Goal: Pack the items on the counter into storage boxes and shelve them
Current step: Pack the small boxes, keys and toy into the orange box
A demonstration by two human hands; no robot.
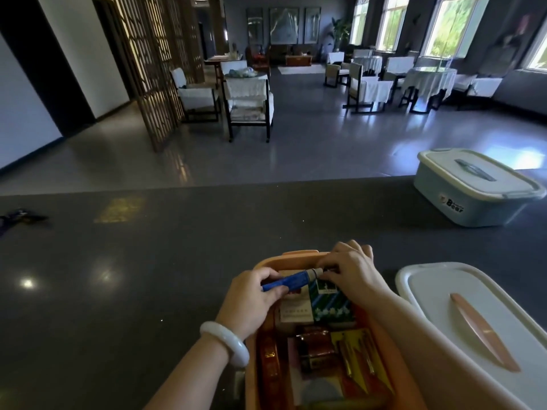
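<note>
Head view, nearest first. Orange storage box (257,365) open at bottom centre on dark counter (148,276), both forearms reaching over it. Packed inside, near end: brown box (315,350), yellow-and-red packet (362,359), long red-brown item (270,359) along left wall. Farther in: white-and-red carton (296,309) beside green-and-white carton (333,304), touching side by side. Above those, blue tube (285,281) held level across the far end of the box. Left hand (251,300), white bangle (226,341) at wrist, fingers curled round the tube's left end. Right hand (352,269) with fingertips pinching the pale right end of the tube, possibly a cap; detail too small to confirm. Whether tube rests on cartons or is clear of them: cannot tell.

Just right of orange box: white lid (473,321) with peach-coloured handle, lying flat on counter, right forearm crossing its near-left edge.

Farther right, near counter's far edge: pale blue storage box (473,202), lid fitted, grey handle on top, word "Beer" on front wall. Well apart from orange box.

Far left of counter: small dark item (20,217), blurred, not identifiable.

Beyond counter: grey polished floor, white-covered chairs (248,96) and tables, wooden lattice screen (148,63) at left, bright windows (453,25) at right, framed pictures on far wall.
</note>
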